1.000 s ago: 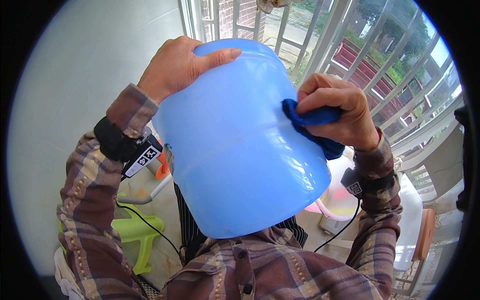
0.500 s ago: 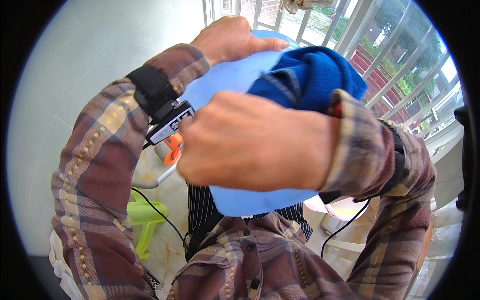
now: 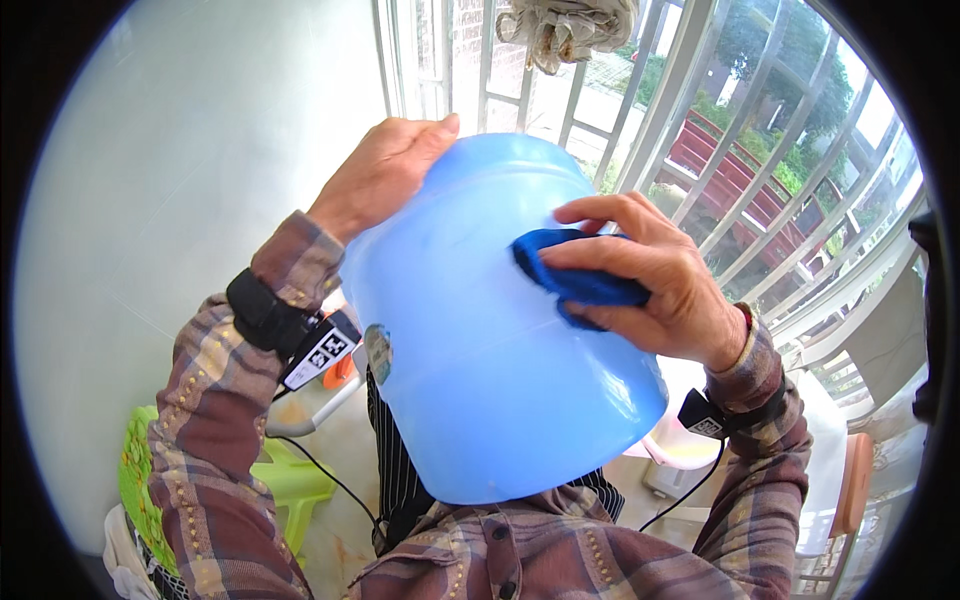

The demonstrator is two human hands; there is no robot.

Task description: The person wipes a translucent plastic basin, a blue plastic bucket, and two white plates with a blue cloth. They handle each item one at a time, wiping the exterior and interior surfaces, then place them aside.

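Observation:
A light blue plastic bucket (image 3: 470, 330) rests against my lap, its outer side facing up and its far end tilted toward the window. My left hand (image 3: 385, 170) is closed on the bucket's far left edge, fingers partly hidden behind it. On the bucket's right side, my right hand (image 3: 650, 270) pinches a bunched dark blue cloth (image 3: 590, 275) between thumb and fingers, and the cloth touches the plastic. A small greyish round sticker (image 3: 379, 354) shows on the bucket's left side. The inside of the bucket is hidden.
Beyond the bucket stands a barred window (image 3: 690, 150), with a bunched pale cloth bundle (image 3: 565, 30) hanging near it. A green stool (image 3: 295, 490) is at the lower left. A pink-rimmed basin (image 3: 680, 440) sits to the right. Black cables run from both wrists.
My right hand has swung right from in front of the bucket. The cloth, loosely spread before, is now bunched under my fingers. My left hand and the bucket have shifted toward me.

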